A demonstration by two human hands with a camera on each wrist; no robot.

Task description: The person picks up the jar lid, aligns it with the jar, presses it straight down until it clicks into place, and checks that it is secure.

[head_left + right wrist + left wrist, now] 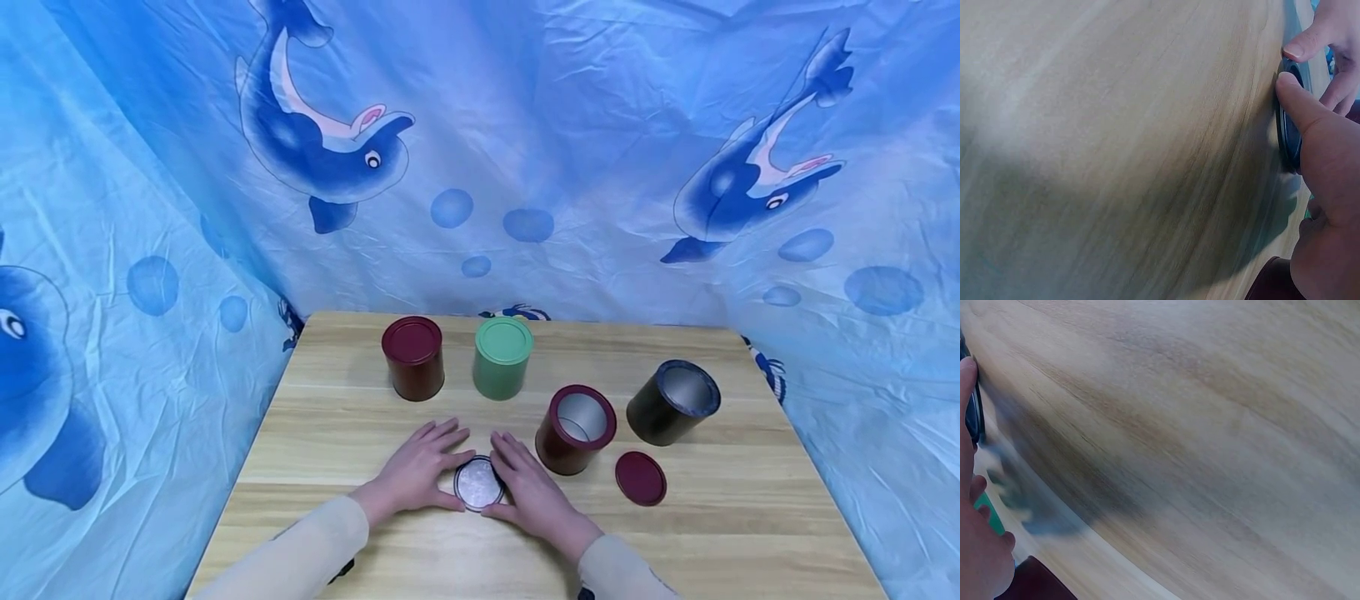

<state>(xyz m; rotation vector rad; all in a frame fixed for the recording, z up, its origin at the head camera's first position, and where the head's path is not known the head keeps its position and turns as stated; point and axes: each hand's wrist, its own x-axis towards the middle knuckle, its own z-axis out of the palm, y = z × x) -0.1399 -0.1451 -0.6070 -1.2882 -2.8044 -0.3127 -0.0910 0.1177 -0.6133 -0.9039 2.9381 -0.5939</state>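
Observation:
A round lid (478, 483) with a black rim and a silvery face turned up is between both hands, low in the middle of the table. My left hand (417, 472) grips its left edge, thumb at the near side and index finger at the far side. From the right, my right hand (534, 493) holds the opposite edge in the same way. The right wrist view shows the right thumb (1297, 97) on the dark rim, close to the left thumb. Whether the lid touches the table cannot be told.
An open dark red can (551, 442) stands right of my right hand, a dark red lid (641, 478) beside it. Farther right is an open black can (656, 417). Behind the hands stand a lidded dark red can (416, 375) and a lidded green can (498, 375).

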